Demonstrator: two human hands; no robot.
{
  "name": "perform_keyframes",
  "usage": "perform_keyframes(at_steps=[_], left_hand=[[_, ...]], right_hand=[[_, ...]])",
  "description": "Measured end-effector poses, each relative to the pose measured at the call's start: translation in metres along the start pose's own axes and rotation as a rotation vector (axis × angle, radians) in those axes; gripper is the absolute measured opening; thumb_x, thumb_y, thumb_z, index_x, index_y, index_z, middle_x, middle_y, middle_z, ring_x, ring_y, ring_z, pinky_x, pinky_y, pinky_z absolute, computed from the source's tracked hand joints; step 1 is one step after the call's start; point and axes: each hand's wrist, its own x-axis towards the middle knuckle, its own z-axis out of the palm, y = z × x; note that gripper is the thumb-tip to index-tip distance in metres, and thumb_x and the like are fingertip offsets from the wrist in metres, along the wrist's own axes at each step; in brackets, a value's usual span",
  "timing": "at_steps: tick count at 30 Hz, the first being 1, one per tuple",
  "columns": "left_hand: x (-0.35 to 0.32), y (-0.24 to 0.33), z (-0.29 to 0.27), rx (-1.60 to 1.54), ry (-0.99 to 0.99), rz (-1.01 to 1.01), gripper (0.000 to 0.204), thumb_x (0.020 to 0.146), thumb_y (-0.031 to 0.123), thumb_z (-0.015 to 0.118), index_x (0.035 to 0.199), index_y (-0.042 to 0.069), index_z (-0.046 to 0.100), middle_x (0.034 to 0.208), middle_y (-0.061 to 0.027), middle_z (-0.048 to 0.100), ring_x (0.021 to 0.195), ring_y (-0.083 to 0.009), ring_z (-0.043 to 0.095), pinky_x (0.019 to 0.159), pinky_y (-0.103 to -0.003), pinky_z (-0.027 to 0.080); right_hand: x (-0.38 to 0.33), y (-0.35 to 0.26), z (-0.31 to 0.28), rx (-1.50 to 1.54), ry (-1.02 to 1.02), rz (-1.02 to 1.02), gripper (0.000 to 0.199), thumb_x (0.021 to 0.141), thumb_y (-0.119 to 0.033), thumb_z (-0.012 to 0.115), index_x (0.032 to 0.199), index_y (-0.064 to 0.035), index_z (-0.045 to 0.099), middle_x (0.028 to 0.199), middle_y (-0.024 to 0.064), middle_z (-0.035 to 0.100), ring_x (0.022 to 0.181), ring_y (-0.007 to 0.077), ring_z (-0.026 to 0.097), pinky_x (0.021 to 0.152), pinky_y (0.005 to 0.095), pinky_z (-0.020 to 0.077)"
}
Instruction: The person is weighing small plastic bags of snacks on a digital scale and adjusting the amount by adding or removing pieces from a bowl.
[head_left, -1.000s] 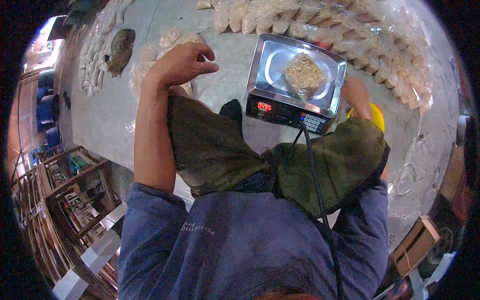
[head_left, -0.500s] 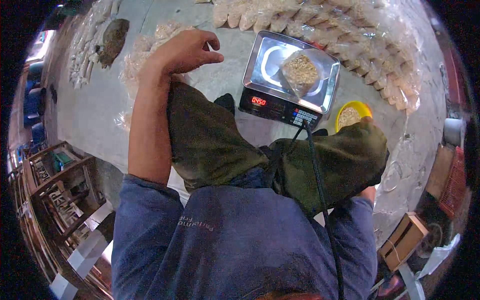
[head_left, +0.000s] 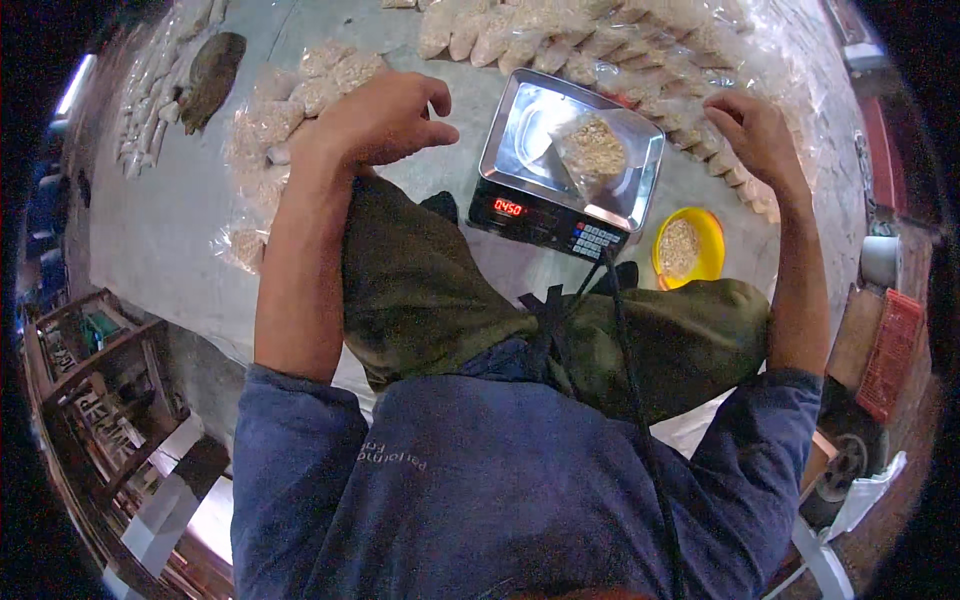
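Note:
A clear plastic bag of pale grains or pellets (head_left: 595,148) lies tilted on the steel pan of a digital scale (head_left: 640,185) with a lit red display. My left hand (head_left: 395,118) hovers left of the scale, fingers bent, thumb apart, nothing in it. To the scale's right, my right hand (head_left: 755,135) is raised near the rows of filled bags (head_left: 690,105), its fingers curved and apart, with nothing seen in them. Below it stands a yellow bowl (head_left: 712,245), partly filled with the same pale stuff. Neither hand touches the bag or scale.
More filled bags (head_left: 265,125) lie beyond my left forearm. A mottled furry shape like a cat (head_left: 213,80) rests at the far left beside bundled clear plastic (head_left: 150,115). A black cable (head_left: 632,370) runs from the scale across my lap. A wooden frame (head_left: 95,350) stands at left.
My right hand has come up from beside the bowl at my right knee to the right of the scale. My left hand has shifted slightly right. The bag stays on the scale.

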Motion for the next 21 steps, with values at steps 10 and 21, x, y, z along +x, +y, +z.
perform_keyframes(at_steps=[10, 21], left_hand=[[0.013, 0.001, -0.011, 0.098, 0.273, 0.096, 0.037, 0.08, 0.035, 0.073, 0.101, 0.005, 0.066, 0.094, -0.0167, 0.067, 0.087, -0.0333, 0.065, 0.076, -0.042, 0.052], [0.138, 0.1, 0.034, 0.039, 0.677, 0.723, 0.038, 0.079, 0.04, 0.072, 0.1, 0.008, 0.07, 0.103, -0.0177, 0.066, 0.097, -0.0341, 0.064, 0.082, -0.044, 0.053]], right_hand=[[-0.103, 0.096, 0.061, -0.101, -0.195, 0.116, 0.024, 0.083, -0.014, 0.066, 0.105, -0.0053, 0.069, 0.095, 0.0177, 0.068, 0.09, 0.0349, 0.065, 0.08, 0.0439, 0.0509], [-0.185, 0.082, 0.05, -0.261, -0.202, 0.414, 0.036, 0.082, -0.015, 0.069, 0.118, -0.0103, 0.066, 0.115, 0.0192, 0.065, 0.113, 0.0397, 0.058, 0.097, 0.0445, 0.0459]])
